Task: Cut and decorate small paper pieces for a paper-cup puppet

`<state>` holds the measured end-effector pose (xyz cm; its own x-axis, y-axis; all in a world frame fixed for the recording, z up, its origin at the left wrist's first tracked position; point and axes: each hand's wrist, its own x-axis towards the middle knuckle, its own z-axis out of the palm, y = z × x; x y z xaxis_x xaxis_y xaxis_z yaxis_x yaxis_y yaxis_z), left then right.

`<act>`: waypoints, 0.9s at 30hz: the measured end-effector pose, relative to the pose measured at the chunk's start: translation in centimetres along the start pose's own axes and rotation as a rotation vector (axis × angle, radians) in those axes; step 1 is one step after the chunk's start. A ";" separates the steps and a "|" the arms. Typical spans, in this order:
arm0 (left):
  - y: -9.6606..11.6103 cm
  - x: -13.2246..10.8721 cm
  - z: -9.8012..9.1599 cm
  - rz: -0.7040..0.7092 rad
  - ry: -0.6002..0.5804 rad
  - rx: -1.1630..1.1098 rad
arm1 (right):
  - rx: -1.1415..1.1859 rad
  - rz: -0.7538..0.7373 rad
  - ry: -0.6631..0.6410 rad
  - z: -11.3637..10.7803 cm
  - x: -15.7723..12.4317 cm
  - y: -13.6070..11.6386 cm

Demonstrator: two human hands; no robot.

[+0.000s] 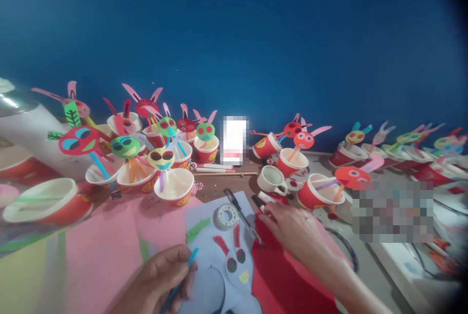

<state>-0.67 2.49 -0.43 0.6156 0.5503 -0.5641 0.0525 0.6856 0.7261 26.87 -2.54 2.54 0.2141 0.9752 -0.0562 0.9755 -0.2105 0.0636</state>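
My left hand [159, 275] is closed around a thin blue strip [192, 257]; its upper end sticks out above my thumb, and I cannot tell whether it is paper or a straw. My right hand [287, 224] reaches over red paper [288, 275], its fingers curled at a black-and-white marker [258, 203]. Between my hands lies a pale blue paper sheet [204, 206] with a rabbit-like face cut-out [237, 275], which has dark round eyes, red-and-black ears and a yellow mouth piece. A tape roll [227, 216] and a black pen [244, 221] rest on the sheet.
Several red-and-white paper cups [175, 187] with paper-faced figures line the back, before a blue wall [234, 41]. A white mug [271, 180] and a thin stick [226, 174] lie near the middle. Pink paper [102, 250] covers the left; a cable [343, 243] curves at right.
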 end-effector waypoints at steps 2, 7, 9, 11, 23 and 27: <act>0.0 0.1 -0.2 -0.005 0.011 -0.004 | -0.048 0.033 -0.008 -0.2 0.1 1.3; 0.1 0.3 -0.9 -0.017 0.033 -0.056 | -0.096 -0.025 -0.088 1.0 0.1 1.8; 0.1 0.4 -1.2 0.002 0.020 -0.033 | -0.096 -0.047 -0.108 1.2 0.1 1.3; 0.0 0.4 -1.5 0.017 0.006 -0.009 | -0.089 -0.066 -0.118 1.1 -0.1 0.9; 0.2 0.2 -1.6 0.027 -0.034 -0.022 | 0.004 -0.029 0.030 -1.0 1.2 0.1; 0.0 0.4 -1.8 0.087 -0.042 -0.078 | 0.043 -0.110 0.103 -1.1 4.7 -1.8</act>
<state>-1.82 3.62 -1.36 0.6477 0.5898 -0.4823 -0.0627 0.6722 0.7377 26.07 2.47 3.27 0.1020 0.9939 0.0426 0.9945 -0.1029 0.0201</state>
